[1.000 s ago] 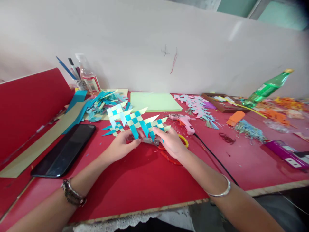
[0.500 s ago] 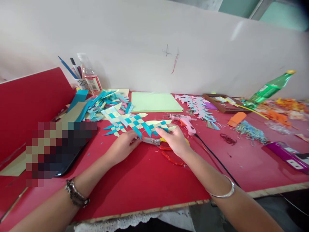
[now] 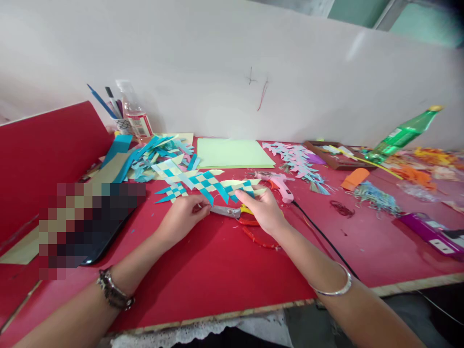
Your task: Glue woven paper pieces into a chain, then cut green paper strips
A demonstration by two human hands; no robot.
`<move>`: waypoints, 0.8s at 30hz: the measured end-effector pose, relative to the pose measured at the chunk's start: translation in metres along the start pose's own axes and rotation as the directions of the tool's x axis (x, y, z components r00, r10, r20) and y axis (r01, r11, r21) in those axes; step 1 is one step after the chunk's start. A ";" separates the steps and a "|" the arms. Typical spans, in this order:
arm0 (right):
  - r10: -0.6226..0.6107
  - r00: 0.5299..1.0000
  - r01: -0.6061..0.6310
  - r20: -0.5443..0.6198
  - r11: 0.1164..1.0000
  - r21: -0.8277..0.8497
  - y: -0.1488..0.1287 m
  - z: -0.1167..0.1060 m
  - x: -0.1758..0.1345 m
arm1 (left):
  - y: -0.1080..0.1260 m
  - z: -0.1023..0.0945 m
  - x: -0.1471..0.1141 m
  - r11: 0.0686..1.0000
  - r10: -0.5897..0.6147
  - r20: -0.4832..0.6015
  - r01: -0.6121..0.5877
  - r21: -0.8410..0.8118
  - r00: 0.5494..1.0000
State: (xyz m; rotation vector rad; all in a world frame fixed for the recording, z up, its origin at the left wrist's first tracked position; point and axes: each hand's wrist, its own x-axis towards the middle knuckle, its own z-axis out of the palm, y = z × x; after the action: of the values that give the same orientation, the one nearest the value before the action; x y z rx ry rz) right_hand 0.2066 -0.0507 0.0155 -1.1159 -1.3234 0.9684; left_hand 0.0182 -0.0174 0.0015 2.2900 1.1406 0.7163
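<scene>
My right hand (image 3: 264, 209) pinches a woven paper fish-like piece (image 3: 242, 184) in cream and teal checks, with the thumb on top. Curled fingers of my left hand (image 3: 183, 215) press together close to the tips of the scissors (image 3: 230, 211); whatever they hold, if anything, is too small or hidden. These scissors have red and yellow handles and lie on the table, partly behind my right hand. Just beyond my fingers are more checked pieces, one larger woven piece (image 3: 210, 181) and a smaller one (image 3: 176, 192).
Loose teal and cream paper strips (image 3: 152, 150) pile up at back left. A pink glue gun (image 3: 281, 186) with black cord lies right of my hand. Further off are pale green sheets (image 3: 232, 152), a green bottle (image 3: 402, 135), a purple extension box (image 3: 431, 234) and a black phone-like slab (image 3: 112, 237).
My left hand has drawn slightly left, away from the hanging ends of the larger woven piece. My right hand keeps its pinch almost in place.
</scene>
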 end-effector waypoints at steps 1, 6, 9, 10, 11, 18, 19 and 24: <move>-0.006 1.000 0.006 0.001 1.000 0.005 0.000 0.000 0.000 | 0.000 0.000 0.000 1.000 -0.005 -0.011 0.005 -0.001 1.000; -0.006 1.000 0.006 0.004 0.999 0.044 0.002 0.001 0.000 | 0.000 -0.002 -0.001 0.997 -0.076 -0.033 0.075 -0.013 0.997; 0.008 1.000 -0.009 0.008 0.999 0.038 0.002 0.001 0.000 | 0.002 -0.003 -0.001 0.993 -0.114 -0.051 0.113 -0.023 0.992; 0.013 1.000 -0.013 0.008 0.999 0.039 0.002 0.001 0.000 | 0.003 -0.003 -0.001 0.993 -0.121 -0.060 0.120 -0.020 0.991; 0.017 1.000 -0.017 0.007 0.999 0.043 0.002 0.001 0.000 | 0.003 -0.003 -0.001 0.992 -0.123 -0.069 0.122 -0.016 0.990; 0.012 1.000 -0.012 0.010 0.996 0.083 0.006 0.000 0.001 | 0.005 -0.003 -0.003 0.996 -0.085 -0.141 0.086 -0.003 0.986; 0.005 1.000 -0.006 0.012 0.996 0.084 0.007 0.000 0.001 | 0.006 -0.003 -0.003 0.996 -0.089 -0.143 0.088 -0.011 0.986; -0.006 1.000 0.005 0.012 0.996 0.089 0.008 0.000 0.001 | 0.006 -0.004 -0.001 0.992 -0.070 -0.103 0.059 -0.110 0.992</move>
State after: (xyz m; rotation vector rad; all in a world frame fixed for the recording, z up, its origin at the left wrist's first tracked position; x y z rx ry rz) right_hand 0.2078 -0.0476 0.0077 -1.0395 -1.2802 1.0220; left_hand 0.0187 -0.0209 0.0076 2.1387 1.1895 0.8624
